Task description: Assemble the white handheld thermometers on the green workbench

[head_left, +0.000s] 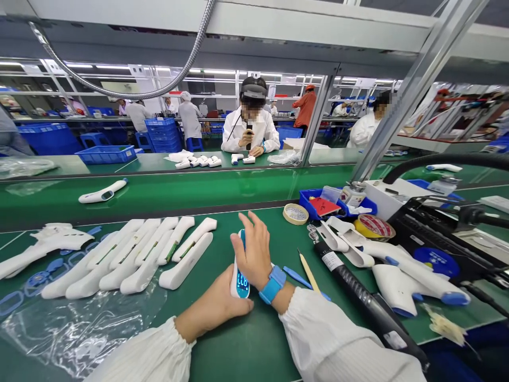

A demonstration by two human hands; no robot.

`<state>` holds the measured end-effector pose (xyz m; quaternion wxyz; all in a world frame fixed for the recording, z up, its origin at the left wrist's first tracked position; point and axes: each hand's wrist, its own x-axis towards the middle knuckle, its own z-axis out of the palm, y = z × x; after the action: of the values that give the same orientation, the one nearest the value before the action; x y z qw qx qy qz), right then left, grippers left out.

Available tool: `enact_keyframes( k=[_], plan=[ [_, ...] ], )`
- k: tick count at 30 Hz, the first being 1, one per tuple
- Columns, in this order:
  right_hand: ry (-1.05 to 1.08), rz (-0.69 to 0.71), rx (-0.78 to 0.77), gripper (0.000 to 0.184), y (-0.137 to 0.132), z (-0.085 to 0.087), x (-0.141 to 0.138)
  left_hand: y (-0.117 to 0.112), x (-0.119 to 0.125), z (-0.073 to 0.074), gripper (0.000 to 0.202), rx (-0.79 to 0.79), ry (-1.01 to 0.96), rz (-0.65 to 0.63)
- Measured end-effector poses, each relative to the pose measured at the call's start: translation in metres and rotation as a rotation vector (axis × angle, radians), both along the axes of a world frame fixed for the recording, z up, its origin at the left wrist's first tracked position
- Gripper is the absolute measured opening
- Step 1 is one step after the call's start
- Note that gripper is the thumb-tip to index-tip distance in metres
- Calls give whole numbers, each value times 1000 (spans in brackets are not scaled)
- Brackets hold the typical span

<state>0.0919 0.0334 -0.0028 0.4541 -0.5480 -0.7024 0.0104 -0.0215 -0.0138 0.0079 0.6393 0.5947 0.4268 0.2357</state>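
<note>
My left hand is wrapped round a white handheld thermometer whose small display glows blue with digits. My right hand is raised over the thermometer's far end, with its fingers stretched out and thumb apart; it hides part of the body. Whether the right palm touches the thermometer I cannot tell. Left of my hands lie several open white housing halves, some with green circuit boards inside. Just right of my right wrist rest a yellow-handled pointed tool and a blue stick.
A black electric screwdriver lies at right, beside white housings and a tape roll. Behind are a dish of screws and a blue bin. Clear plastic covers the left front. Across the green conveyor sits a co-worker.
</note>
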Motion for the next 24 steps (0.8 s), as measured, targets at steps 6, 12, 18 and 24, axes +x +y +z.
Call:
enact_keyframes(
  k=[6, 12, 18, 24],
  plan=[
    [-46, 143, -18, 45, -31, 4, -12, 2, -2, 11, 46, -9, -83, -64],
    [-71, 79, -33, 43, -8, 8, -2, 2, -4, 3, 49, 10, -43, -20],
    [-46, -113, -37, 40, 22, 7, 19, -3, -4, 7, 42, -7, 5, -79],
    [327, -60, -104, 35, 38, 10, 36, -2, -3, 8, 53, -38, -16, -125]
  ],
)
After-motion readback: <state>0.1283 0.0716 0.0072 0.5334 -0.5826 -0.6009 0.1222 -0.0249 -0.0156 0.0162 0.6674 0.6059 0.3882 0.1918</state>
